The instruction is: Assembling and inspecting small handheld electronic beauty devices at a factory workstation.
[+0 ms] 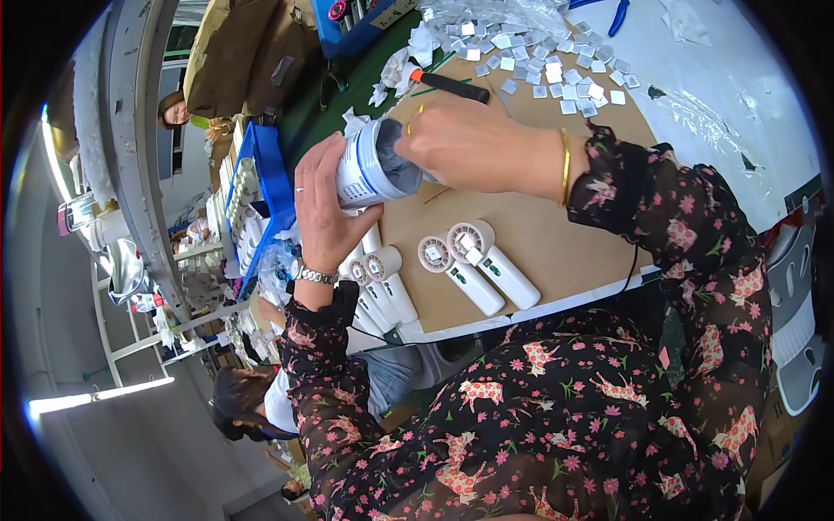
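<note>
My left hand [320, 195] is wrapped round a white plastic jar [354, 174] with a blue-edged label, tilted so its mouth faces right. Grey paste coats the inside. My right hand [469, 146] has its fingers closed at the jar's mouth, partly inside the rim; whatever they pinch is hidden. Below the hands, two white handheld devices [508, 276] with round, fan-like heads lie side by side on brown cardboard [582, 217]. A small white square sits on each head. Several more such devices [395, 291] lie beneath my left wrist.
Beyond my right hand lies an orange-and-black handled tool [452, 85]. Many small translucent square pieces [569, 87] are scattered at the far side, near plastic film and a blue-handled tool [618, 17]. Blue bins [276, 187] stand at left; another person [248, 404] sits close by.
</note>
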